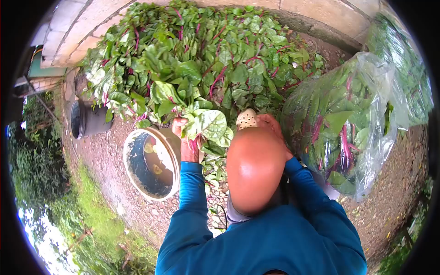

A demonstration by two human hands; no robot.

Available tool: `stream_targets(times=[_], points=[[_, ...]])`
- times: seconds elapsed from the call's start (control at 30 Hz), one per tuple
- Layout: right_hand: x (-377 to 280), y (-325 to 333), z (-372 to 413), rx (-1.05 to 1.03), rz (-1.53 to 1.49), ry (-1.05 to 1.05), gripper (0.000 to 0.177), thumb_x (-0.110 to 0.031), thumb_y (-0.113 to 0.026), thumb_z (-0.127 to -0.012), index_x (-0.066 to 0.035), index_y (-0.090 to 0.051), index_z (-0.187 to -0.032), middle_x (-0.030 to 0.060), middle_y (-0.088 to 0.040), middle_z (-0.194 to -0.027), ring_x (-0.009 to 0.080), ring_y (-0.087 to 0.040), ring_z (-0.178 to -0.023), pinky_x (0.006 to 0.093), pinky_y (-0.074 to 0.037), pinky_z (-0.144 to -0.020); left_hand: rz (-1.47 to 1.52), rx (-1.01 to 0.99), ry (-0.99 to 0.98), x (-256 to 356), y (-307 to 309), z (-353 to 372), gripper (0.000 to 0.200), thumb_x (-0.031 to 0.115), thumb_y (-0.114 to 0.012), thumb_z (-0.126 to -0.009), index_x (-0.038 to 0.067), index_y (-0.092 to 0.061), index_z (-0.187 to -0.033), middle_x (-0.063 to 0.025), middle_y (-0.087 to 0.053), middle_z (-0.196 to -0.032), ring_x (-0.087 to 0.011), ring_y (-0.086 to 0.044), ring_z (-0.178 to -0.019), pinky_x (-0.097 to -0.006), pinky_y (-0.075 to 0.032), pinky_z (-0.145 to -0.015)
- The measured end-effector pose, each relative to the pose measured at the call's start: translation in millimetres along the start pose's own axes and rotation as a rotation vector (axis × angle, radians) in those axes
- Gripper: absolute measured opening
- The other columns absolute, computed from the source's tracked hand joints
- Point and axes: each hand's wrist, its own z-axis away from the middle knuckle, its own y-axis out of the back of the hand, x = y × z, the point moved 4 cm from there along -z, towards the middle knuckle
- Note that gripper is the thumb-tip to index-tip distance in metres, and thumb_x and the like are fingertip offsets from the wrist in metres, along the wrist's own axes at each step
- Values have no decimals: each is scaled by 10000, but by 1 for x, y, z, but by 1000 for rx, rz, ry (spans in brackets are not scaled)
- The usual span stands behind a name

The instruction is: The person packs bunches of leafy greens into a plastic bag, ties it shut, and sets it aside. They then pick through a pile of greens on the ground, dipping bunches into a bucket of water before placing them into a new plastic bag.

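My left hand point(180, 130) is closed around a bunch of Malabar spinach point(208, 124), its broad green leaves fanning out to the right and its purple stems hanging by my wrist. My right hand point(271, 124) is beyond my bare knee point(255, 167), which hides much of it. Beside that hand shows a cream shoe point(247, 118) with small round holes. Ahead of both hands spreads a large heap of Malabar spinach point(201, 59) with purple stems. To the right of my right hand stands a clear plastic bag point(366, 151) filled with the same leafy stems.
A pale-rimmed bucket point(173, 172) sits open close to my left forearm. Farther left, a dark bucket point(98, 120) lies on its side on gravel. Another filled plastic bag point(405, 78) stands at the far right. A low block wall point(321, 20) runs behind the heap.
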Motion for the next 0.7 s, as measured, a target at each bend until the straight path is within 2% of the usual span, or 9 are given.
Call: stream_targets(times=[0.07,0.13,0.23,0.4,0.43,0.47,0.5,0.57,0.7], points=[[23,5,1,-57,76,56,282,-247,-656,-923,-43,-632,-1117,76,-610,-1130,159,-578,-1052,297,-497,-852,0,11,-98,31,16,40,389,141,-575,-671,22,-633,-1036,-89,-646,-902,-234,-617,-765,-340,-528,-710],[34,9,5,-36,-149,1,302,-292,-622,-948,-58,-623,-1138,33,-644,-1085,118,-595,-972,265,-490,-820,-31,32,-185,73,33,77,376,148,-580,-676,24,-635,-1027,-81,-640,-897,-224,-607,-761,-330,-516,-703],[43,13,10,-92,-152,-110,345,-346,-613,-950,-63,-620,-1147,1,-662,-1039,89,-609,-919,247,-487,-798,-171,59,-294,166,55,131,358,159,-588,-685,27,-639,-1013,-68,-629,-890,-207,-593,-755,-316,-498,-691],[-5,13,35,-182,-128,-92,368,-366,-640,-929,-74,-626,-1154,-12,-660,-1055,59,-604,-918,228,-479,-766,-893,56,-203,337,52,191,328,177,-601,-699,32,-644,-991,-46,-613,-878,-180,-569,-745,-292,-469,-673],[-16,11,41,-157,-91,-92,368,-364,-636,-930,-78,-625,-1161,-17,-660,-1058,53,-602,-914,222,-473,-754,-1217,445,-222,334,-3,216,300,188,-608,-706,30,-654,-957,-45,-612,-885,-173,-571,-759,-297,-467,-675],[-27,8,46,-131,-55,-93,368,-363,-632,-932,-81,-625,-1168,-22,-661,-1061,48,-600,-910,216,-468,-742,-1599,481,-125,328,-48,220,358,267,-613,-650,5,-642,-892,-34,-604,-780,-167,-541,-685,-332,-455,-654],[-26,5,47,-138,-58,-88,368,-363,-632,-932,-81,-625,-1168,-22,-661,-1061,48,-600,-910,216,-468,-742,-1827,293,-10,320,-74,216,409,321,-614,-640,-8,-667,-877,-97,-651,-754,-209,-600,-669,-354,-470,-646],[-18,1,47,-175,-170,-85,338,-352,-623,-936,-84,-630,-1142,-33,-657,-1026,41,-588,-873,220,-461,-706,-2191,384,247,308,-77,208,450,375,-630,-632,-5,-690,-866,-171,-675,-741,-276,-651,-672,-403,-484,-662],[18,2,36,-266,-94,-158,304,-320,-632,-930,-79,-633,-1114,-36,-646,-976,39,-571,-816,211,-441,-652,-2534,133,426,252,-26,160,547,494,-683,-641,23,-724,-918,-231,-699,-840,-405,-683,-811,-462,-509,-745]])
